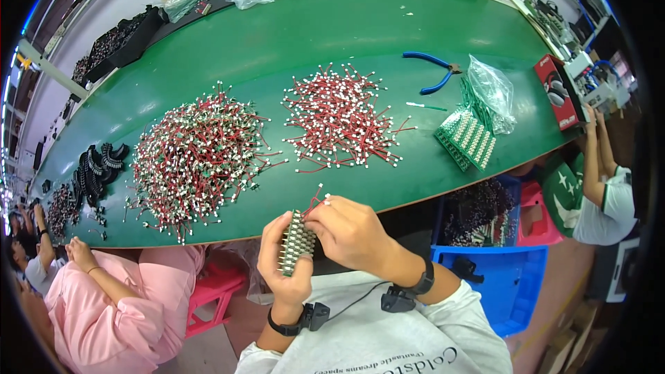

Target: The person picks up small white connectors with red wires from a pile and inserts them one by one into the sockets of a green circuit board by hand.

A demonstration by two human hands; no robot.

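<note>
My left hand (282, 256) grips a green circuit board panel (296, 244) lined with rows of small white connectors, holding it upright in front of my chest. At the panel's upper end, my right hand (353, 232) pinches a short red wire lead (316, 201) with white plugs. Whether that plug sits in a connector cannot be made out, since my fingers cover it. Just beyond my hands lies a loose pile of red wire leads (339, 121) with white ends. To its left is a bigger heap of red leads with small green boards (197, 156).
Blue-handled pliers (433, 83) lie near a stack of connector panels (465, 140) and a clear plastic bag (490, 93) at right. A red box (560, 91) stands at the table's right end. Blue bins (509, 284) sit below. A person in pink (131, 298) sits at left.
</note>
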